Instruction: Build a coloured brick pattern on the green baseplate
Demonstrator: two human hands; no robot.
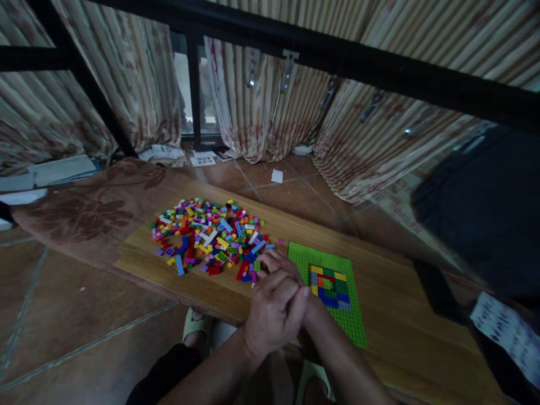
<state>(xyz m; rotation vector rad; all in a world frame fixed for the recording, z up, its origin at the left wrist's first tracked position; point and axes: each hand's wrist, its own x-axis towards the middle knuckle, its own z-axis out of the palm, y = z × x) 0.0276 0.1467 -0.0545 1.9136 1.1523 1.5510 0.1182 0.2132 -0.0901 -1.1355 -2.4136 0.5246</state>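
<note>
Over the front edge of a wooden board, my left hand (274,312) lies across my right hand (283,264), its fingers bent around it near the wrist. My right hand reaches beneath toward the loose bricks, its fingers curled and partly covered; whether it holds anything is hidden. Many small coloured bricks (211,236) form a loose pile left of the hands. To their right lies a green baseplate (356,315), bearing a flat block of yellow, blue, red, green and grey bricks (331,288). My right forearm passes over the plate's lower left corner.
The wooden board (392,304) runs from left to lower right. A patterned cloth (84,216) lies at its left. Striped curtains (270,107) hang behind a dark metal bar (337,53). Papers (277,176) lie on the tiled floor, and a dark object (485,208) stands at right.
</note>
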